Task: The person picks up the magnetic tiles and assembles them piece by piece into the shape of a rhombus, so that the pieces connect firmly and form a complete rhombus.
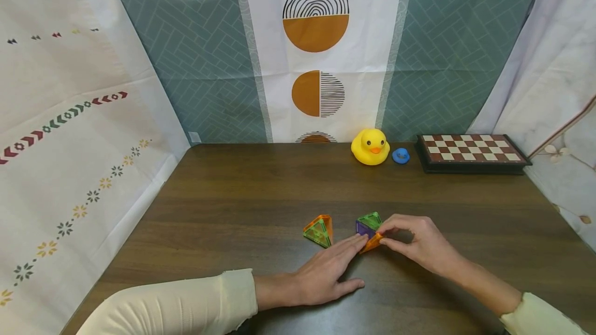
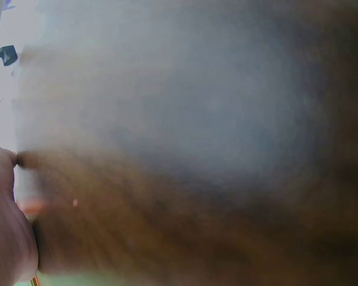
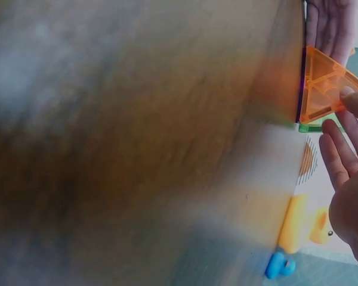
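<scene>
Pinched between the thumb and fingers of my right hand (image 1: 426, 244) is an orange triangular magnetic tile (image 1: 372, 243), tilted up from the table. Its see-through face shows larger in the right wrist view (image 3: 324, 83). My left hand (image 1: 323, 273) lies on the table with straight fingers, the fingertips at a purple tile (image 1: 363, 229) and the orange tile's near edge. A green tile (image 1: 371, 219) adjoins the purple one on the far side. To the left stands a separate small shape of a green triangular tile (image 1: 317, 233) and an orange tile (image 1: 329, 221).
A yellow rubber duck (image 1: 370, 147), a small blue duck (image 1: 401, 156) and a checkered board box (image 1: 473, 154) line the back of the brown wooden table (image 1: 223, 190). Patterned cloth hangs behind and at both sides. The left wrist view is mostly blurred tabletop.
</scene>
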The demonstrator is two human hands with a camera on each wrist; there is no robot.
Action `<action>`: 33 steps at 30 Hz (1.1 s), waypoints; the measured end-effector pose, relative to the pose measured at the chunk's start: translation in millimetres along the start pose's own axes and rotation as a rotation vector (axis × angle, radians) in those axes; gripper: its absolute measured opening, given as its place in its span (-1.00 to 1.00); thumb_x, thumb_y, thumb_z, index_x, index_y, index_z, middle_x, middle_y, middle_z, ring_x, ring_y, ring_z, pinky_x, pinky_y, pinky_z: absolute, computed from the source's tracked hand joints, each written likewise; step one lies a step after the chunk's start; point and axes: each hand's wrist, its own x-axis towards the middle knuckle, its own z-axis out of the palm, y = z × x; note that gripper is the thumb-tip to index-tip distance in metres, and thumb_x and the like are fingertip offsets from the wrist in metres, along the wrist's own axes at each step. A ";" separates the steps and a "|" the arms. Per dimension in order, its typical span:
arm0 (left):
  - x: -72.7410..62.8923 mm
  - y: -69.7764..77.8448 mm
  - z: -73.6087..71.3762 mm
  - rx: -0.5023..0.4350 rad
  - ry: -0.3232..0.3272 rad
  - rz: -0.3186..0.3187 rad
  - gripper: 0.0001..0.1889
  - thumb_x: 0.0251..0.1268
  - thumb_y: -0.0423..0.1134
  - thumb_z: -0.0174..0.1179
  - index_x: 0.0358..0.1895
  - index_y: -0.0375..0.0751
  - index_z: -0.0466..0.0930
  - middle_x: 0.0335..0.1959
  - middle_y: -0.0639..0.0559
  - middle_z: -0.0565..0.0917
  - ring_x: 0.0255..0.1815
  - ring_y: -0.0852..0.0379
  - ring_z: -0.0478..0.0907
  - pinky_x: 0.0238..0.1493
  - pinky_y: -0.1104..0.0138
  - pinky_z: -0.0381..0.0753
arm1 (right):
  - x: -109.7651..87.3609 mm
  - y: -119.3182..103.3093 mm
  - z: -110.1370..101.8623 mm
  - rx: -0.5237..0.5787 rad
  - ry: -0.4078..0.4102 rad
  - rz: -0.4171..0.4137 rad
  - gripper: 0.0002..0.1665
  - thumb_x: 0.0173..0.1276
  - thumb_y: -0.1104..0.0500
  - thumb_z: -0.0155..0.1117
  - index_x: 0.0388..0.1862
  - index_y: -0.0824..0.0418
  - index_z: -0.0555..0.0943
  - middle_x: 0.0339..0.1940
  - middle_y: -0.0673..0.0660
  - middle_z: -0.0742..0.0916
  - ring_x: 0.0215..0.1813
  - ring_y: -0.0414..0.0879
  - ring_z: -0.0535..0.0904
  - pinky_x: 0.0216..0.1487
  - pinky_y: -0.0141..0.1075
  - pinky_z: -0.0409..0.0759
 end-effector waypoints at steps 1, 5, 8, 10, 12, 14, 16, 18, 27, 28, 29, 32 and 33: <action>0.2 0.0 0.0 -0.002 0.000 0.000 -0.11 0.61 0.07 0.22 0.73 -0.27 -0.01 0.73 -0.13 0.11 0.70 0.06 0.08 0.58 0.16 0.27 | -0.2 -0.1 0.1 -0.010 0.010 0.003 -0.55 0.15 0.43 0.66 -0.15 -0.07 0.79 -0.12 -0.18 0.79 -0.20 -0.20 0.71 -0.14 -0.35 0.72; 0.8 0.2 -0.1 -0.009 -0.001 -0.007 -0.10 0.61 0.07 0.23 0.73 -0.27 -0.04 0.72 -0.15 0.11 0.70 0.05 0.09 0.58 0.16 0.27 | -0.8 -1.2 0.7 -0.062 0.049 0.008 -0.56 0.09 0.42 0.70 -0.19 -0.08 0.82 -0.05 -0.13 0.70 -0.16 -0.20 0.61 -0.19 -0.39 0.66; 1.2 0.5 -0.2 -0.014 -0.003 -0.017 -0.08 0.60 0.07 0.23 0.74 -0.26 -0.06 0.72 -0.17 0.11 0.69 0.05 0.11 0.58 0.15 0.28 | -0.5 -2.5 0.7 -0.111 0.071 0.002 -0.55 0.03 0.40 0.74 -0.22 -0.08 0.84 0.05 -0.03 0.66 -0.07 -0.18 0.55 -0.08 -0.50 0.59; 1.5 0.6 -0.2 -0.016 -0.004 -0.023 -0.08 0.60 0.07 0.23 0.74 -0.25 -0.07 0.71 -0.18 0.12 0.69 0.04 0.12 0.57 0.15 0.29 | -0.3 -2.8 0.7 -0.140 0.077 -0.005 -0.54 0.00 0.39 0.76 -0.22 -0.09 0.83 0.12 0.01 0.65 0.00 -0.15 0.56 0.04 -0.56 0.53; 1.7 0.7 -0.2 -0.017 -0.006 -0.027 -0.08 0.60 0.08 0.23 0.74 -0.25 -0.07 0.71 -0.19 0.12 0.69 0.04 0.12 0.57 0.14 0.30 | -0.4 -2.6 0.7 -0.146 0.074 -0.002 -0.52 -0.01 0.40 0.76 -0.23 -0.10 0.83 0.19 0.05 0.66 0.05 -0.08 0.60 0.15 -0.60 0.47; 1.8 0.7 -0.2 -0.016 -0.008 -0.027 -0.08 0.60 0.08 0.23 0.74 -0.24 -0.08 0.71 -0.19 0.13 0.69 0.05 0.12 0.57 0.14 0.30 | -0.6 -2.2 0.8 -0.139 0.064 0.015 -0.52 0.01 0.39 0.76 -0.22 -0.12 0.83 0.24 0.06 0.67 0.11 -0.01 0.64 0.21 -0.62 0.43; 1.8 0.7 -0.3 -0.013 -0.009 -0.027 -0.08 0.60 0.08 0.22 0.74 -0.24 -0.07 0.71 -0.19 0.13 0.69 0.05 0.12 0.57 0.14 0.30 | -0.9 -1.6 1.0 -0.126 0.050 0.035 -0.54 0.05 0.38 0.74 -0.21 -0.13 0.83 0.27 0.07 0.68 0.16 0.05 0.67 0.24 -0.61 0.43; 1.9 0.8 -0.6 -0.011 -0.011 -0.026 -0.08 0.61 0.08 0.22 0.74 -0.24 -0.07 0.71 -0.18 0.13 0.69 0.05 0.11 0.57 0.14 0.29 | -1.1 -1.1 1.2 -0.116 0.036 0.055 -0.56 0.11 0.36 0.72 -0.19 -0.14 0.83 0.29 0.07 0.70 0.19 0.07 0.69 0.24 -0.59 0.45; 1.5 1.3 -1.0 -0.008 -0.017 -0.026 -0.08 0.61 0.09 0.21 0.74 -0.25 -0.09 0.72 -0.18 0.10 0.69 0.05 0.10 0.58 0.15 0.28 | -1.2 -0.7 2.2 -0.125 -0.012 0.114 -0.70 0.28 0.28 0.64 -0.03 0.03 0.87 0.27 0.16 0.75 0.18 0.14 0.75 0.11 -0.02 0.74; 1.4 1.4 -0.9 -0.006 -0.016 -0.027 -0.07 0.61 0.09 0.21 0.74 -0.26 -0.10 0.72 -0.18 0.11 0.69 0.05 0.10 0.57 0.15 0.29 | -1.2 -0.7 2.1 -0.121 -0.017 0.123 -0.70 0.29 0.27 0.63 -0.01 0.05 0.87 0.26 0.18 0.76 0.17 0.15 0.75 0.10 0.04 0.74; 1.3 1.3 -0.8 -0.004 -0.014 -0.028 -0.07 0.61 0.09 0.21 0.74 -0.27 -0.10 0.72 -0.19 0.11 0.69 0.05 0.11 0.57 0.15 0.29 | -1.3 -0.7 2.0 -0.116 -0.021 0.130 -0.69 0.29 0.27 0.63 0.00 0.07 0.87 0.24 0.20 0.77 0.16 0.16 0.76 0.08 0.08 0.73; 1.2 1.2 -0.7 -0.005 -0.012 -0.034 -0.05 0.60 0.09 0.22 0.74 -0.28 -0.11 0.71 -0.19 0.12 0.68 0.05 0.13 0.56 0.16 0.30 | -1.7 -0.3 1.8 -0.101 -0.032 0.149 -0.67 0.31 0.28 0.61 0.06 0.13 0.85 0.20 0.22 0.78 0.14 0.14 0.76 0.07 0.11 0.73; 1.2 1.1 -0.7 -0.006 -0.013 -0.036 -0.05 0.60 0.09 0.22 0.74 -0.28 -0.12 0.71 -0.19 0.12 0.68 0.05 0.14 0.56 0.16 0.30 | -1.7 -0.3 1.9 -0.101 -0.033 0.151 -0.66 0.32 0.28 0.60 0.07 0.14 0.84 0.19 0.22 0.79 0.14 0.14 0.76 0.07 0.11 0.73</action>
